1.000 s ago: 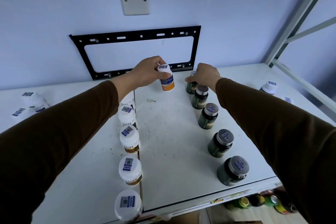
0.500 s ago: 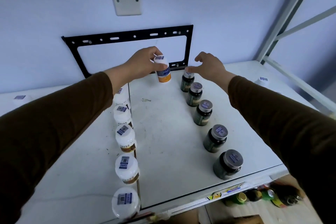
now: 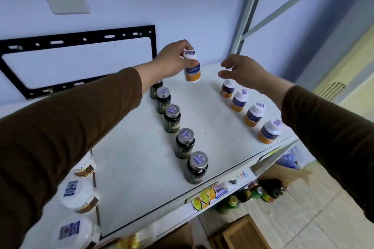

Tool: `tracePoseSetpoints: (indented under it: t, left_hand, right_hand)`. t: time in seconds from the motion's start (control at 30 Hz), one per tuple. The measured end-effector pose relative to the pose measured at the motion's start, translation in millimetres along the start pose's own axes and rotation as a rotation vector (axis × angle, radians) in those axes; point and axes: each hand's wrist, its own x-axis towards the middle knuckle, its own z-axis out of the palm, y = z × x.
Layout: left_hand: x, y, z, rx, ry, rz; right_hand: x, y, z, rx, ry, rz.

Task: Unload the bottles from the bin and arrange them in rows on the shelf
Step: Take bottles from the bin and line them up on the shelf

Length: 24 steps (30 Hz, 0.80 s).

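White shelf (image 3: 131, 157) carries three rows: big white-capped jars (image 3: 78, 196) along its left edge, dark bottles (image 3: 185, 143) down the middle, orange-banded white bottles (image 3: 253, 114) on the right of the dark row. Placement step under way. Left hand (image 3: 172, 62) pinches one orange-banded bottle (image 3: 191, 67) by its upper part, held above the shelf beyond the far end of the dark row, not set down. Right hand (image 3: 240, 70) hovers with fingers loosely spread, empty, over the far end of the orange-banded row. Likely next: carry the bottle rightward and stand it upright at that row's far end. Bin not in view.
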Motion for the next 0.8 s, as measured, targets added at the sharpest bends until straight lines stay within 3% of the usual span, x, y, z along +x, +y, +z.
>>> tracePoseSetpoints:
  t: [0.47,0.8]
  left_hand:
    - [101,-8,124,0.161,0.047,-0.206]
    - [136,-42,167,0.165,0.114,-0.292]
  right_hand:
    - [22,128,-31,0.048,-0.009,-0.055]
    - [46,169,-12,0.113,-0.030,-0.068]
